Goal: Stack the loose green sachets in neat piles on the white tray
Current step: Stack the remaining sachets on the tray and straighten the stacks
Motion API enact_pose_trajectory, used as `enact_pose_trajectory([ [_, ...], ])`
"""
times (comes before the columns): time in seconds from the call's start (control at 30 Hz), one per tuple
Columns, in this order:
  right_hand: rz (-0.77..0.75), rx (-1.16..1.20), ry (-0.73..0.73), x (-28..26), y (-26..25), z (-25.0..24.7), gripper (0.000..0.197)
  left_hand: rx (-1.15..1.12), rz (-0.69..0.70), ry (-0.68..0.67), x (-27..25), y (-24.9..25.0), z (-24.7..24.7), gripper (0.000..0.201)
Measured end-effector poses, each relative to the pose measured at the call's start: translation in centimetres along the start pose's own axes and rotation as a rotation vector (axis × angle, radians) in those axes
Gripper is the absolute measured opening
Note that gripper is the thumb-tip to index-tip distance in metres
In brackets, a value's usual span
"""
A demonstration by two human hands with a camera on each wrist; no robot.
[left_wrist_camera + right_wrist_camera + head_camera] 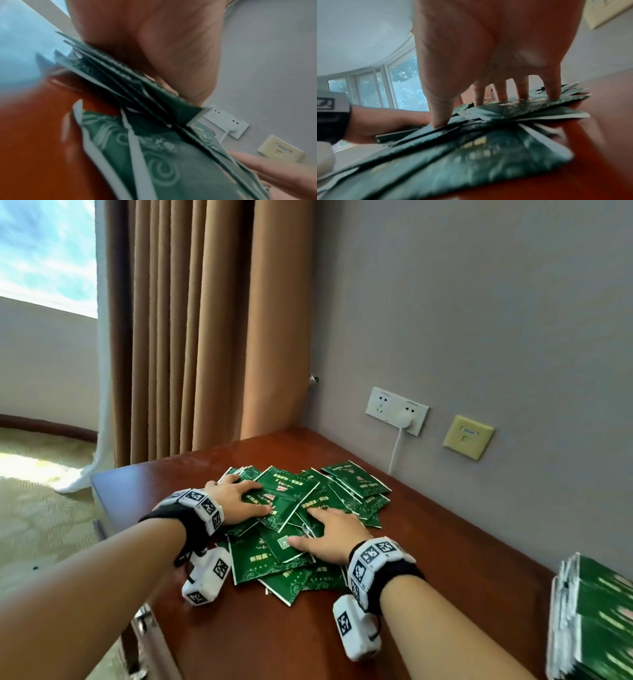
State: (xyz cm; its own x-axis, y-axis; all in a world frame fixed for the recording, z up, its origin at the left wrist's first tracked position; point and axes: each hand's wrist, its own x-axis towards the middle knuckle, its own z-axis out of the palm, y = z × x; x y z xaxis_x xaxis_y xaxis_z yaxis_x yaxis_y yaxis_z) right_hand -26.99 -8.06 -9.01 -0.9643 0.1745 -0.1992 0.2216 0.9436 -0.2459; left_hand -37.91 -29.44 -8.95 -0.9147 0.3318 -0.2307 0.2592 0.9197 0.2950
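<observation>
A loose heap of green sachets (301,508) lies scattered on the reddish-brown table (274,638). My left hand (239,501) rests flat on the heap's left side, fingers straight on top of the sachets (154,155). My right hand (329,532) presses down on the middle of the heap with spread fingers; in the right wrist view its fingertips (553,97) touch the top sachets (488,148). A neat stack of green sachets (596,621) stands at the right edge of the head view. No white tray shows in any view.
The table meets a grey wall with a white power socket (397,409), a plugged-in white cable (395,453) and a yellow data outlet (467,437). Tan curtains (191,330) hang behind the table's far left corner. Carpeted floor lies left of the table edge.
</observation>
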Motion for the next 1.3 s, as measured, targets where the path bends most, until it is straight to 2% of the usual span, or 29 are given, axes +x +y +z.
enact_pose_trajectory([
  [0.17,-0.041,0.023,-0.017,-4.0,2.2,0.4,0.107,0.017,0.073,-0.061,-2.8,0.3,0.5,0.078],
  [0.3,-0.06,0.009,-0.067,-8.5,4.2,0.5,0.094,0.064,0.153,-0.123,-5.5,1.2,1.1,0.11],
  [0.37,-0.06,0.016,-0.091,-11.2,5.4,0.5,0.091,0.086,0.195,-0.137,-7.0,2.1,1.7,0.116],
  [0.47,-0.072,-0.014,-0.111,-14.6,6.6,0.0,0.094,0.09,0.26,-0.151,-9.2,3.3,2.6,0.111],
  [0.63,-0.096,-0.213,-0.155,-22.4,7.7,-0.2,0.101,0.129,0.37,-0.244,-13.3,6.4,4.3,0.095],
  [0.8,-0.066,-0.355,-0.161,-29.9,9.2,-0.1,0.1,0.171,0.515,-0.307,-17.0,10.6,6.4,0.089],
  [1.0,0.055,-0.329,-0.177,-37.2,13.4,0.0,0.094,0.304,0.643,-0.391,-21.1,16.3,9.0,0.095],
  [1.3,0.162,-0.292,-0.198,-44.8,17.8,0.6,0.091,0.545,0.718,-0.459,-27.0,22.5,11.3,0.098],
])
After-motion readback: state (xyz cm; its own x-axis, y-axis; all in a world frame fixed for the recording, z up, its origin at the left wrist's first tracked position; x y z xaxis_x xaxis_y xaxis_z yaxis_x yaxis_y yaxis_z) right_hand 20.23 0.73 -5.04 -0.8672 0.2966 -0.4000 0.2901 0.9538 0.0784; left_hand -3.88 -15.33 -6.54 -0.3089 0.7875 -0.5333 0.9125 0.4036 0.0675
